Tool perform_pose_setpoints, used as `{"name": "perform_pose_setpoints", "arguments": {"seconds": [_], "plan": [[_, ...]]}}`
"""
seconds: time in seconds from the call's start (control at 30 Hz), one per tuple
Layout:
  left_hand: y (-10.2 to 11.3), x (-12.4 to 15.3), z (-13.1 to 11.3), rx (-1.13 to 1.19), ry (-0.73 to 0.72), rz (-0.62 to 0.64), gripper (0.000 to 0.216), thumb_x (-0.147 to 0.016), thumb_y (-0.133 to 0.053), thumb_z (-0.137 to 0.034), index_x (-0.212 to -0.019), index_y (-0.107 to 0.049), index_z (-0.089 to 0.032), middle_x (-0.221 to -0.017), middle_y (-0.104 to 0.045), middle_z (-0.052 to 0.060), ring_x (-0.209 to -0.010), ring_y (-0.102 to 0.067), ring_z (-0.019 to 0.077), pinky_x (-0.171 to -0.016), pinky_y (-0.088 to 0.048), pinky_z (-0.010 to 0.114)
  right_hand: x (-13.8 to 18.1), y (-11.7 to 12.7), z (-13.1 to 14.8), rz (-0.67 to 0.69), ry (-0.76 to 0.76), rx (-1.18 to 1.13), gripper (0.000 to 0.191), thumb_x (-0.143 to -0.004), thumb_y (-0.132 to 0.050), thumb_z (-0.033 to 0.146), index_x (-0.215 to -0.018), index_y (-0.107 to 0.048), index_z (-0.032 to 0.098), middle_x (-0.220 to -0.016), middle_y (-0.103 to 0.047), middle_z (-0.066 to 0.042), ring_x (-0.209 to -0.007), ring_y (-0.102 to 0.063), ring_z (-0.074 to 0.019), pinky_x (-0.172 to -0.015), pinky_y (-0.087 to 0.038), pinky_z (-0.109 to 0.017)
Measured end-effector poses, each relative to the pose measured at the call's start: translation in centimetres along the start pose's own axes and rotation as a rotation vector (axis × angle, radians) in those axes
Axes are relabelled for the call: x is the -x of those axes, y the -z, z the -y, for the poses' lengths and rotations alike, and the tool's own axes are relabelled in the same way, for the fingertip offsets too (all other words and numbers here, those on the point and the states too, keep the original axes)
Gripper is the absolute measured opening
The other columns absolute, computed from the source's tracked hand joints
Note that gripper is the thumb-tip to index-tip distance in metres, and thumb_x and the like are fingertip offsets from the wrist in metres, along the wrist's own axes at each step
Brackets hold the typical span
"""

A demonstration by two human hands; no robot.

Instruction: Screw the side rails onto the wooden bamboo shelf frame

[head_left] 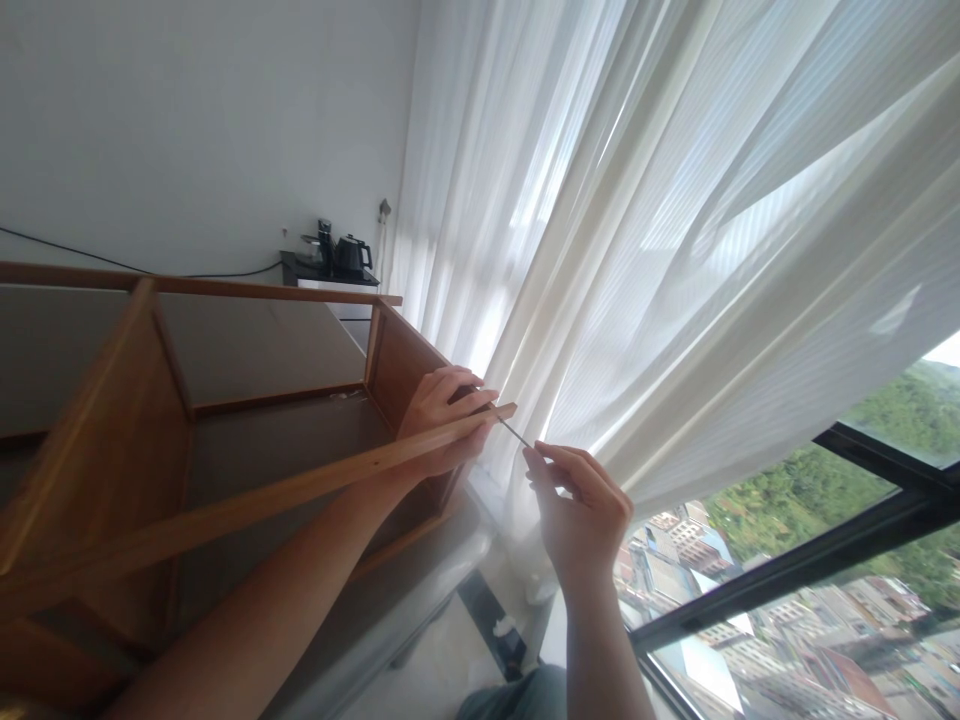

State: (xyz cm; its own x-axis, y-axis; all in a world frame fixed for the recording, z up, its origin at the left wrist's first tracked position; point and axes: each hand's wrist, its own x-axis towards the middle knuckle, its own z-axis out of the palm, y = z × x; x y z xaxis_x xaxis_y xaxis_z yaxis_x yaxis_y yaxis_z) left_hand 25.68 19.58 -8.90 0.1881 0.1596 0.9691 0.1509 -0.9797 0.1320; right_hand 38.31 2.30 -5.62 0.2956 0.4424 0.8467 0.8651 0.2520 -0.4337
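Observation:
A brown wooden shelf frame (375, 462) lies across the left side, its long front rail ending near the middle of the view. My left hand (442, 410) is wrapped around that rail close to its end, fingers over the side panel (405, 370) and thumb on the near side. To the right, my right hand (585, 500) pinches a thin metal rod (514, 432) between thumb and fingers. The rod reaches from those fingertips to the rail's end. Whether it has a bend or a handle, I cannot tell.
White curtains (600, 250) hang just beyond both hands. An open window with a black frame (772, 560) is at the lower right, overlooking buildings. A black kettle (351, 255) and glass pot stand on a small cabinet against the wall. A dark cable runs along the wall.

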Motion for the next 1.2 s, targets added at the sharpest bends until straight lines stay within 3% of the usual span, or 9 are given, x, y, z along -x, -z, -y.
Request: {"name": "perform_pose_setpoints", "arguments": {"seconds": [0.67, 1.0, 1.2], "plan": [[-0.18, -0.11, 0.02, 0.0, 0.014, -0.015, 0.026, -0.087, -0.062, -0.032, -0.11, -0.074, -0.027, -0.11, -0.073, 0.006, -0.116, -0.064, 0.0261, -0.105, -0.05, 0.047, 0.23, -0.1, -0.06, -0.004, -0.047, 0.022, 0.009, -0.091, -0.076, 0.031, -0.091, -0.08, 0.024, -0.069, -0.076, 0.001, -0.059, -0.074, -0.0162, -0.059, -0.06, -0.026], [-0.12, -0.21, -0.12, -0.002, 0.033, -0.003, 0.024, -0.088, -0.061, -0.033, -0.107, -0.074, -0.027, -0.109, -0.073, 0.006, -0.115, -0.064, 0.0255, -0.105, -0.05, 0.046, 0.59, -0.08, -0.18, -0.001, -0.03, -0.004, 0.015, -0.092, -0.073, 0.027, -0.105, -0.08, 0.027, -0.072, -0.077, 0.002, -0.056, -0.073, -0.0153, -0.057, -0.06, -0.026], [-0.06, -0.24, -0.09, 0.009, 0.015, -0.005, 0.025, -0.088, -0.061, -0.033, -0.107, -0.075, -0.026, -0.109, -0.073, 0.006, -0.115, -0.064, 0.0254, -0.105, -0.05, 0.046, 0.68, -0.02, -0.21, 0.016, -0.021, 0.001, 0.014, -0.092, -0.073, 0.024, -0.104, -0.08, 0.025, -0.071, -0.077, 0.002, -0.057, -0.073, -0.0144, -0.059, -0.061, -0.025]]}}
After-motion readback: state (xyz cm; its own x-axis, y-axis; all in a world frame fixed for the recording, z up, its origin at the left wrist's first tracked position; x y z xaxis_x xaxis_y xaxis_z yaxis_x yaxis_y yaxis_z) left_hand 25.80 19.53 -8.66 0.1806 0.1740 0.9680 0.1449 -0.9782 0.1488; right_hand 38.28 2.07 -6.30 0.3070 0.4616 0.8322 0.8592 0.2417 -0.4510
